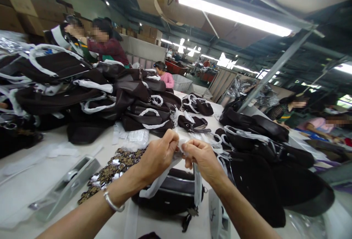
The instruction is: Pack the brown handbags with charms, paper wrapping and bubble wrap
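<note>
The left hand (162, 153) and the right hand (203, 158) meet at the middle, fingertips nearly touching, each pinching white wrap (180, 148). The wrap is held above a black bag (170, 191), which lies on the near middle of the table (117, 204). White strips hang over the bag's left and right sides, and a dark tassel (187, 221) lies at its near right edge. A bracelet (113, 201) circles the left wrist.

Left of the bag lie patterned pieces (123, 160) and, farther left, a clear dispenser (70, 178). A second dispenser (218, 213) stands near, just right of the bag. A plastic packet (137, 136) lies beyond the patterned pieces. A heap of bags (93, 99) with white-wrapped handles fills the far left; more bags (255, 180) lie right. A person in pink (167, 79) is beyond the heap.
</note>
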Demonstrator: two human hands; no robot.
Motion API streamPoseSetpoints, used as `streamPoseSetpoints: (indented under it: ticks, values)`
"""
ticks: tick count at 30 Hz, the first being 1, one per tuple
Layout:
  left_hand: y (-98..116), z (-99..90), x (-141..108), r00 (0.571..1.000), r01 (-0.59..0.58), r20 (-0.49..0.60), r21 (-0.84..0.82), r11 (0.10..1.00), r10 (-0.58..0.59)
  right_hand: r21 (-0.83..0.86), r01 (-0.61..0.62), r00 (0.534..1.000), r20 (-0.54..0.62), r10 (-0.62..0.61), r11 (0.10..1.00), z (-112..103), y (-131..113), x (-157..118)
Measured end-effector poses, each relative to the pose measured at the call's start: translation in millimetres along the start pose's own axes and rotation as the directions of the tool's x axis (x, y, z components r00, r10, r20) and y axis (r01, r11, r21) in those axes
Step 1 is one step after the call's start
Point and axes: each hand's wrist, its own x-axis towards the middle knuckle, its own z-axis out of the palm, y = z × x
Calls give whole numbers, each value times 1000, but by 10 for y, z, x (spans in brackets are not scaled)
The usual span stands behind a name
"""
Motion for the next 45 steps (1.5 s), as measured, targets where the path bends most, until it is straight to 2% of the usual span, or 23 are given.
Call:
streamPoseSetpoints:
  ticks: [3, 5, 7, 10, 12, 17, 22, 25, 27, 29, 32, 35, 38, 41, 45]
  values:
    - [-15, 12, 4, 1000, 8, 4, 12, 1000, -8, 16, -5, 1000, -16, 5, 1000, 10, 0, 13]
    - [-57, 36, -12, 999, -33, -4, 59, 998, 33, 63, -5, 1000, -21, 6, 998, 19, 14, 13]
    - [-111, 62, -34, 991, -128, -14, 111, 986, 131, 132, -26, 1000, -7, 27, 991, 33, 28, 5]
    - [-168, 81, -53, 953, -300, 14, 161, 940, 302, 232, -60, 998, 50, 50, 971, 61, 44, -9]
    - [-176, 81, -52, 938, -344, 27, 166, 924, 345, 249, -42, 998, 61, 27, 968, 76, 56, -9]
    - [-146, 64, -61, 954, -299, 27, 114, 947, 298, 140, 45, 999, -6, -45, 989, 55, 68, -13]
    - [-116, 49, -74, 989, -145, -19, 67, 987, 146, 81, 9, 998, 60, -14, 997, 27, -19, -53]
    - [-79, 41, -56, 999, -10, -41, 34, 999, 11, 22, 1, 1000, 31, -2, 1000, 45, -59, -46]
    - [-60, 41, -46, 999, 35, -37, 19, 999, -34, 24, 5, 1000, 4, -5, 1000, 60, -59, -22]
    - [-62, 48, -44, 1000, 6, -23, 35, 999, -6, 55, 8, 1000, -15, -8, 998, 64, -44, 9]
    - [-110, 69, -42, 994, -105, -4, 98, 990, 106, 76, -5, 1000, -7, 5, 997, 51, -19, 57]
    - [-167, 84, -20, 971, -236, 58, 131, 963, 230, 56, -9, 1000, 13, 8, 998, 39, -19, 92]
    - [-183, 84, 1, 947, -316, 94, 132, 939, 306, 23, 43, 999, -14, -43, 999, 37, -42, 97]
    - [-171, 87, -19, 954, -300, 62, 129, 945, 294, -4, 71, 997, -17, -71, 997, 8, -69, 71]
    - [-166, 111, -74, 980, -196, -7, 91, 976, 197, 0, 48, 992, 113, -48, 999, -86, -104, 34]
